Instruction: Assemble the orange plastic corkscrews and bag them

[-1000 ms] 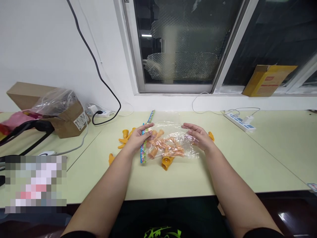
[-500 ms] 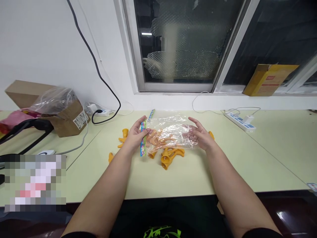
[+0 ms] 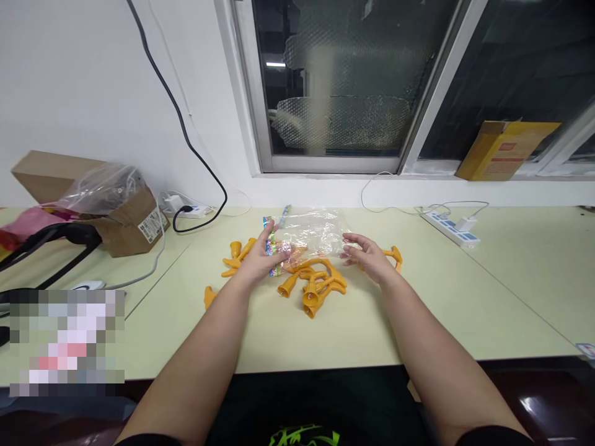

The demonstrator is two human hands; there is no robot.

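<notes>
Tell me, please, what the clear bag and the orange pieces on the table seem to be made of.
The clear bag looks like thin, soft plastic film: it is see-through, wrinkled and glints in the light. The orange pieces look like moulded hard plastic, smooth and slightly glossy, in one even colour; rubber cannot be ruled out.

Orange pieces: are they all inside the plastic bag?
No, many orange pieces lie bare on the table, outside the plastic bag.

The pale green table (image 3: 325, 337) before me bears scattered orange plastic trumpets (image 3: 320, 286) and a clear bag (image 3: 313, 230). A cardboard box (image 3: 132, 226) sits far left, a white power strip (image 3: 447, 227) right.
</notes>
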